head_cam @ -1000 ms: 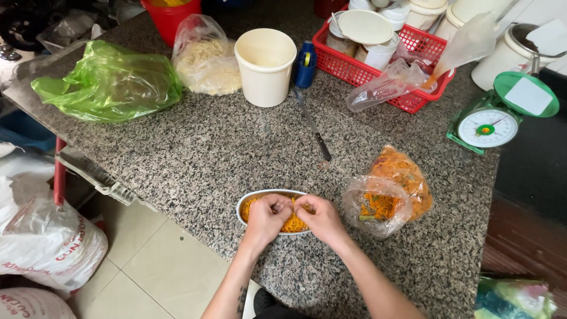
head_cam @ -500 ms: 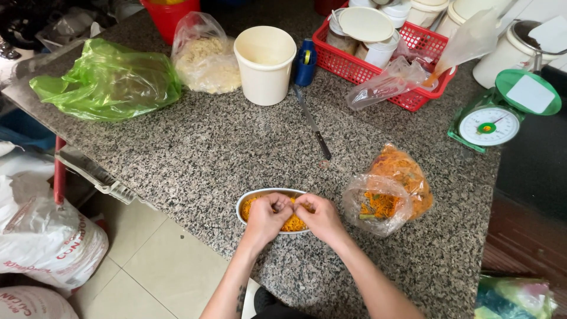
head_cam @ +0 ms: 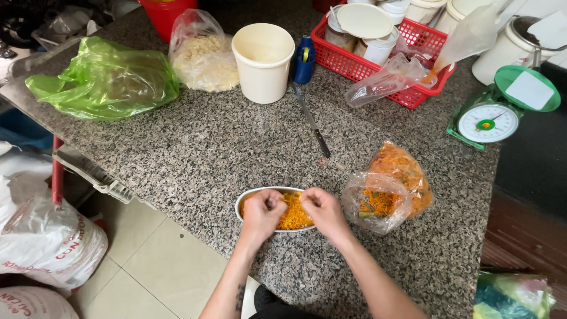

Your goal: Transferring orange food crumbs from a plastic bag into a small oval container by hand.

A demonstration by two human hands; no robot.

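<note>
Both hands atop orange shreds in oval tray.

Single head-worn view, looking steeply down and forward over the counter; hands close at bottom centre, far edge with tubs at top.

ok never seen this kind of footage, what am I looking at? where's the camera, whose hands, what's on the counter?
There is no machine here. One camera sits on a person's head and looks down at their two bare hands. The left hand and right hand are both in an oval dish of shredded orange food, fingers curled in it; whether they are pinching any is unclear. The dish stands on a speckled granite counter. Beside it lies a clear bag of the same orange shreds. Farther back: a knife, a cream bucket, a green bag, a red basket and a green scale.
</note>
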